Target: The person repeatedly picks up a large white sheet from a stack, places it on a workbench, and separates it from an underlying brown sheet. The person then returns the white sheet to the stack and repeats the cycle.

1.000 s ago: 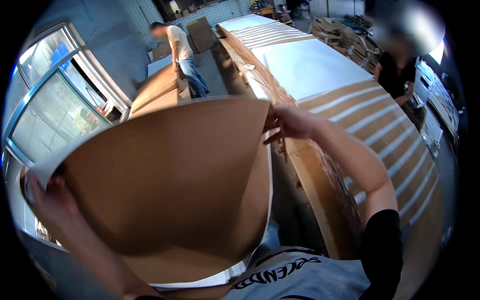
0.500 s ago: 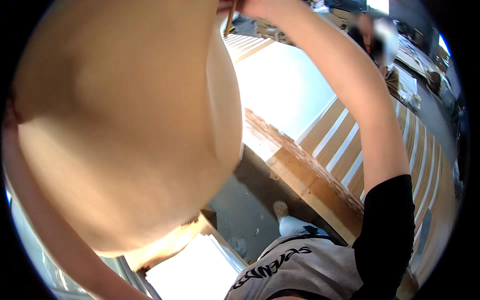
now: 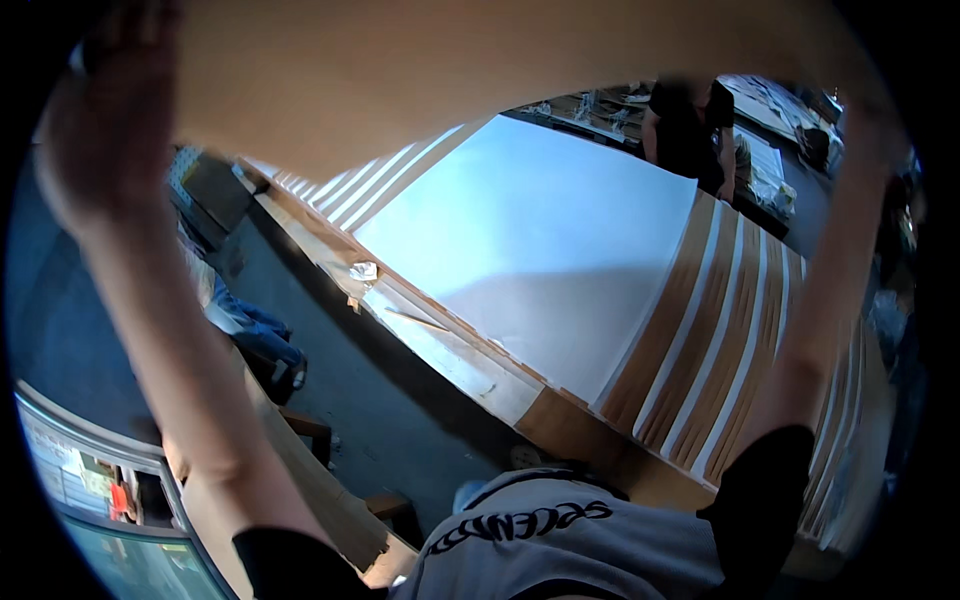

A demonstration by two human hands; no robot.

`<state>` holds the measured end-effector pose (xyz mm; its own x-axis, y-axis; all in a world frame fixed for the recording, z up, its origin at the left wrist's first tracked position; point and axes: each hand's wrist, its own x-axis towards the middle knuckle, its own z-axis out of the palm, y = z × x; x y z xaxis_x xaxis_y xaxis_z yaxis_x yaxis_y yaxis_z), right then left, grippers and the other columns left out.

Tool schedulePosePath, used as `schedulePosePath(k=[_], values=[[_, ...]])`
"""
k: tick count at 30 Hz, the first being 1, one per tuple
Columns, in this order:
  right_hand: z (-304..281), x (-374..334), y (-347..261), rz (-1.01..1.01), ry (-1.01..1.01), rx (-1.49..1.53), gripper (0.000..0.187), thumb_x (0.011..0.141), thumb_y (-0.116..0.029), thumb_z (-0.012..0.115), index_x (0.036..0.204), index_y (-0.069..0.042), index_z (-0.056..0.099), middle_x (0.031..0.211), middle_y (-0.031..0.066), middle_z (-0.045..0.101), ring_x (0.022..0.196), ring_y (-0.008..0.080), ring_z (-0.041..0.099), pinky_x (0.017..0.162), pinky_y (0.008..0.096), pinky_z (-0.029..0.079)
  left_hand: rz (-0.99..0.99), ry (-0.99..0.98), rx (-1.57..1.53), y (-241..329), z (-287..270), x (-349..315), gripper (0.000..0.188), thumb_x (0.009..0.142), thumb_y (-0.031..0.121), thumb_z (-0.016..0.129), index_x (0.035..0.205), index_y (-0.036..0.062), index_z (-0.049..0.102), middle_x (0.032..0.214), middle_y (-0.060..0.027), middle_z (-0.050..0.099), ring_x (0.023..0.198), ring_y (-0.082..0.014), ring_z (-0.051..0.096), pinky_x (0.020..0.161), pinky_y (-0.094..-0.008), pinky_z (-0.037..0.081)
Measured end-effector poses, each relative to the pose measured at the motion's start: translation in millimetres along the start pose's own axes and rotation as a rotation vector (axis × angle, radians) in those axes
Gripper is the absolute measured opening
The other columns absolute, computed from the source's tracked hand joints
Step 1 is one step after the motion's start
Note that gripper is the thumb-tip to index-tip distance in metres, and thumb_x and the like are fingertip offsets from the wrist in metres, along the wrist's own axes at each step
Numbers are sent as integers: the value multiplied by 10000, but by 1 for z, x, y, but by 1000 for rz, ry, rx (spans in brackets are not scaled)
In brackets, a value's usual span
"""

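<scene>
A large thin tan sheet (image 3: 450, 60) is held up across the top of the view, its lower edge curving. At its left end, my left hand (image 3: 115, 130) grips the edge. My right hand (image 3: 868, 125), dark and blurred, holds the far right end; its fingers are hard to make out. Below and beyond the sheet, a big white sheet (image 3: 540, 230) lies flat on a long worktable, partly in shadow. Brown and white stripes (image 3: 690, 340) run along the tabletop on both sides of it.
A wooden ledge (image 3: 570, 430) runs along the table's near side, with a crumpled scrap (image 3: 363, 271) on it. A person in black (image 3: 690, 135) stands beyond the table. Another person's legs (image 3: 255, 325) show at the left. A glass-fronted frame (image 3: 110, 490) is at lower left.
The tan sheet has gone from hanging at the left to stretching across the top. Both my arms have risen and spread, the right one moving rightward. The white sheet is now more fully uncovered.
</scene>
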<state>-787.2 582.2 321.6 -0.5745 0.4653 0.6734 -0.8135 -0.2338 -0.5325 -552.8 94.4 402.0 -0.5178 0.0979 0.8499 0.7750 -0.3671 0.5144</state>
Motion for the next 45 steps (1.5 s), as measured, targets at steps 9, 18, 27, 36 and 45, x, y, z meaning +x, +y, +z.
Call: schedulePosePath(k=[9,18,27,36,45], values=[[-104,-287,29,101,199,-513,405,906,-213,432,1167,96,432,1177,193,479,1094,251,468,959,356,353,-549,604,-134,-222,-184,-186,495,870,367,495,1241,47,426,1195,-67,503,1139,-218,435,981,-373,308],[-7,-529,108,738,734,-367,509,898,-311,482,1253,37,377,1255,99,433,1136,212,422,945,335,360,-1096,673,-145,-374,-328,-351,489,826,200,591,1206,-63,428,1198,-93,499,1115,-188,448,983,-305,306],[-11,-575,128,851,756,-475,426,881,-304,515,1210,-49,425,1167,68,472,1035,188,471,824,336,428,-1361,722,-143,-388,-345,-379,531,801,193,623,1206,-80,415,1170,-111,517,1059,-202,488,922,-304,367],[-2,-578,131,872,652,-548,402,884,-244,509,1179,20,437,1174,78,485,1095,165,447,964,294,318,-1334,998,-482,-380,-356,-365,406,797,114,616,1147,-28,465,1109,-96,549,1039,-184,515,902,-304,398],[-1,-578,134,863,708,-598,416,891,-232,498,1203,29,414,1210,90,464,1142,185,417,996,301,300,-1434,937,-355,-376,-369,-364,319,796,136,610,1068,-1,512,976,-72,579,904,-163,552,789,-303,453]])
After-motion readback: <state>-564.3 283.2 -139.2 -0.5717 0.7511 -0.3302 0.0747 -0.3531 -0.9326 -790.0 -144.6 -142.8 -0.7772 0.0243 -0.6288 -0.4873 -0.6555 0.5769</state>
